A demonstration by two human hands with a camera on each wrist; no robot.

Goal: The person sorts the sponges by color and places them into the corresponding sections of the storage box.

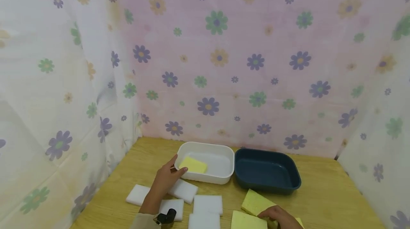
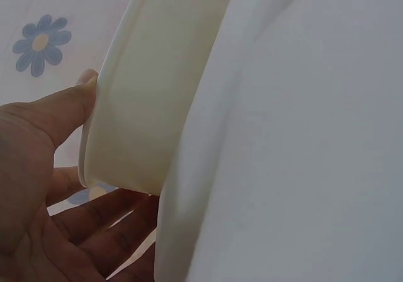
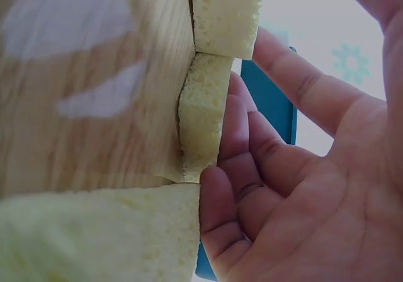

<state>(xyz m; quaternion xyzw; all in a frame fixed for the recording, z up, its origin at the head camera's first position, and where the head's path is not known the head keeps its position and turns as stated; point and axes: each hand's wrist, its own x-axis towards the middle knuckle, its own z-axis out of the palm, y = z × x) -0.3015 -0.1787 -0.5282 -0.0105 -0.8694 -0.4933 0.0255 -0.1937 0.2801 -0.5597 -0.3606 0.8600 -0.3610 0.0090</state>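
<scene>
At the left end of the white tub [image 1: 221, 178], my left hand [image 1: 166, 178] grips its wall, thumb at the front rim. In the left wrist view the thumb of that hand [image 2: 38, 169] presses the rim of the tub [image 2: 138, 112], fingers spread beside it. A yellow sponge [image 1: 193, 165] lies inside the tub. My right hand [image 1: 280, 216] is over several yellow sponges [image 1: 256, 202] at the front. The right wrist view has the hand's [image 3: 315, 194] fingertips touching the edges of sponges [image 3: 204, 118], with the thumb away from them.
A dark blue tub [image 1: 266, 168] stands against the white tub's right side. Several white foam pads [image 1: 207, 204] lie in front of the white tub on the wooden table [image 1: 323, 190]. Flowered cloth [image 1: 237, 62] hangs behind and at both sides.
</scene>
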